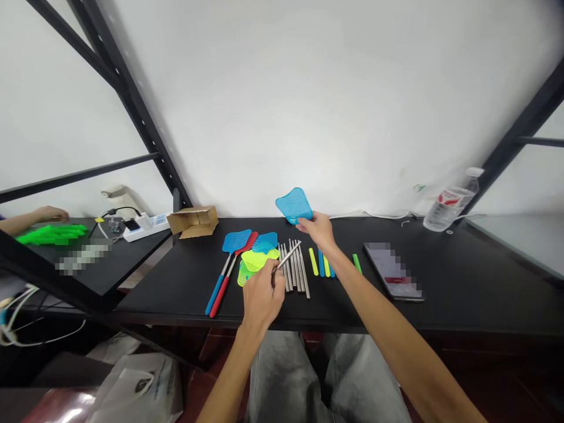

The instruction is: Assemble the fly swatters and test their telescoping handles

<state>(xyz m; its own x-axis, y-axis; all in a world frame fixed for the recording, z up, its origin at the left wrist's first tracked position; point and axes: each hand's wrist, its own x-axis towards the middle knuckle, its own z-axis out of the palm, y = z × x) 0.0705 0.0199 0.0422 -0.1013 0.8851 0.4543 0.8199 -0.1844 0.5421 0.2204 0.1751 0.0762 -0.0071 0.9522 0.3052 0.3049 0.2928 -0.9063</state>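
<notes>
My left hand (263,294) is closed around a slim metal rod (288,255), which slants up to the right over the table. Raised above the table's back part, my right hand (319,230) pinches a blue fly swatter head (294,205) by its lower end. Several more metal rods (301,273) lie side by side just right of my left hand. Loose swatter heads, among them a yellow one (259,258), are heaped behind that hand. Two whole fly swatters, one with a blue handle (215,295) and one with a red handle (220,296), lie to the left.
Coloured grips, including a yellow one (313,262), lie near my right forearm, partly covered by it. A phone (392,271) and a water bottle (452,202) are at the right. An open cardboard box (194,222) and a power strip (147,227) stand left, where another person's hand (51,214) shows.
</notes>
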